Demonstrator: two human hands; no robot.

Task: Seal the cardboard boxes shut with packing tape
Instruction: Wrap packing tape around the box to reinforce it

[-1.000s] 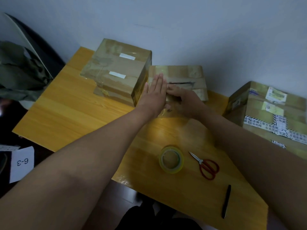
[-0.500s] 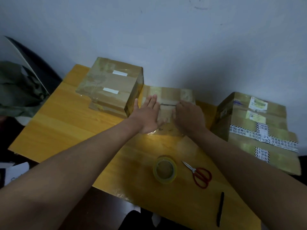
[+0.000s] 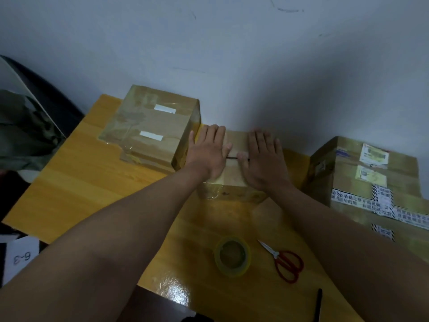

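Observation:
A small cardboard box [image 3: 234, 145] sits at the middle back of the yellow table [image 3: 81, 182], against the wall. My left hand [image 3: 207, 152] lies flat on the left half of its top, fingers straight. My right hand [image 3: 264, 159] lies flat on the right half in the same way. A dark slit shows in the seam between my thumbs. A roll of clear packing tape [image 3: 232, 256] lies flat on the table nearer to me.
A larger taped box [image 3: 151, 126] stands at the back left, touching the small one. Another box [image 3: 376, 182] with labels and printed tape sits at the right. Red-handled scissors [image 3: 284, 261] and a black pen [image 3: 318, 303] lie right of the tape roll. A "6-3" paper [image 3: 19, 259] is at lower left.
My hands have spread apart on the box top; the right hand moved from beside the left to the right half. The camera tilted up, so everything sits lower in view.

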